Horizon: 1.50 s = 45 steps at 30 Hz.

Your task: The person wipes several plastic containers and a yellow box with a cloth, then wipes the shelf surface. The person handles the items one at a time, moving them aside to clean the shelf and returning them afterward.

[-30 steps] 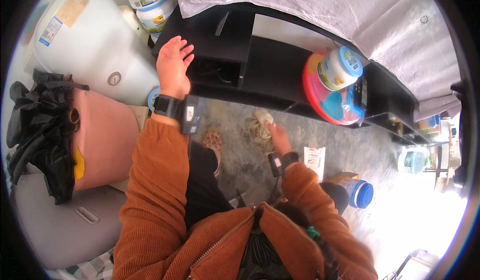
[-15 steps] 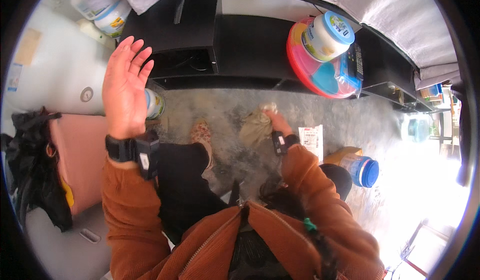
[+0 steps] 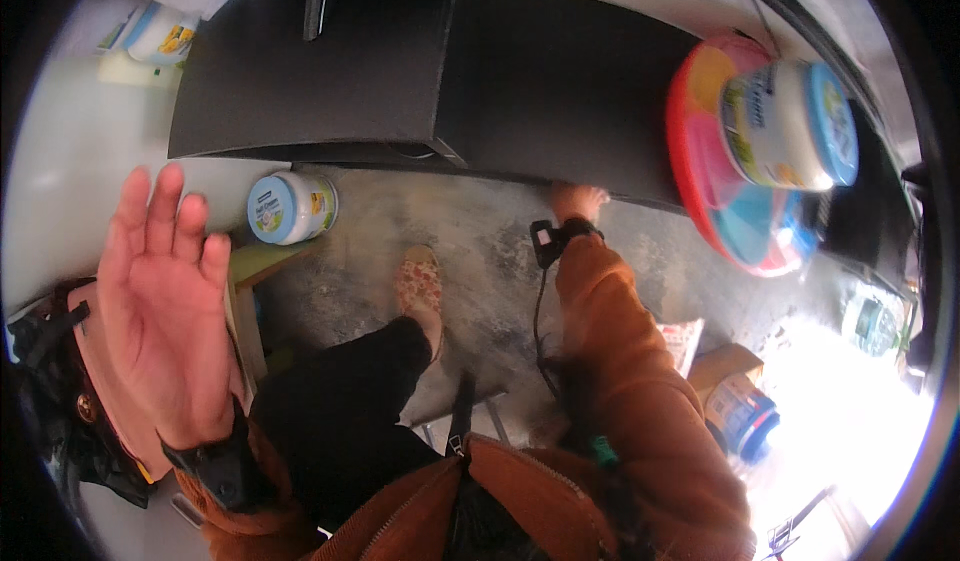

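My left hand [image 3: 175, 321] is raised at the left, palm showing and fingers stretched up, with nothing in it. It is nearest to a pink padded surface [image 3: 105, 381] and a white tub with a blue lid [image 3: 285, 208]. My right arm reaches forward, and my right hand [image 3: 580, 201] is at the lower front edge of the black cabinet [image 3: 570, 81]. Its fingers are blurred and partly hidden, so what they hold, if anything, does not show. The greyish cloth it held earlier is out of sight.
A red-rimmed round divided tray [image 3: 690, 151] carries a large blue-lidded white tub [image 3: 785, 126] on the cabinet. On the right of the floor are a white printed packet [image 3: 682, 343] and a blue-lidded jar [image 3: 742, 416]. A black bag [image 3: 60, 441] lies at the left.
My right hand has moved forward from the floor to the cabinet's edge, and the cloth no longer shows. My left hand is lower and farther left. The view has shifted closer to the cabinet.
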Motion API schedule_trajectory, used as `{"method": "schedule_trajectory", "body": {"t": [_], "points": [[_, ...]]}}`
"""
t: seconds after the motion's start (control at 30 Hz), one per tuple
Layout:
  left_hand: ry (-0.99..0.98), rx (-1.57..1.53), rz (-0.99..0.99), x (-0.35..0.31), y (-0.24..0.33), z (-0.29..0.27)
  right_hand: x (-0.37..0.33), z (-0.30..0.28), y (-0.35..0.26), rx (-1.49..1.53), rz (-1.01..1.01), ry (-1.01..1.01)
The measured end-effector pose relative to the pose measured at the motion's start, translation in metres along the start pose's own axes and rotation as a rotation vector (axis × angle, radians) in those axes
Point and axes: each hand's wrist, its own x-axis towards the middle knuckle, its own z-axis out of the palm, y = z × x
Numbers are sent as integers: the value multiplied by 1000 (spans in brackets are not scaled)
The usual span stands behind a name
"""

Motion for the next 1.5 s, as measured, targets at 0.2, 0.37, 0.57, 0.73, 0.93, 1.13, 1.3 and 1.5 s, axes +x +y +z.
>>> {"method": "schedule_trajectory", "body": {"t": [0.2, 0.37, 0.57, 0.73, 0.93, 1.13, 1.3, 1.5], "points": [[69, 23, 27, 2, 3, -21, 13, -15, -34, 424, -148, -251], [-13, 1, 43, 4, 4, -37, -4, -24, -108, 481, -310, -464], [-53, -7, 33, 7, 2, -36, -54, -14, -210, 564, -468, -640], [-53, 5, 20, 6, 0, -37, -57, 0, -185, 535, -453, -746], [53, 15, 42, 0, 4, -53, 5, 9, -16, 124, -330, -394], [73, 39, 39, -1, 8, -68, -16, -43, 118, 3, -44, -107], [133, 61, 28, 4, 8, -73, -28, -47, 133, 8, -1, -95], [226, 53, 45, 9, 1, -72, -20, -39, 90, 56, -93, -117]]}}
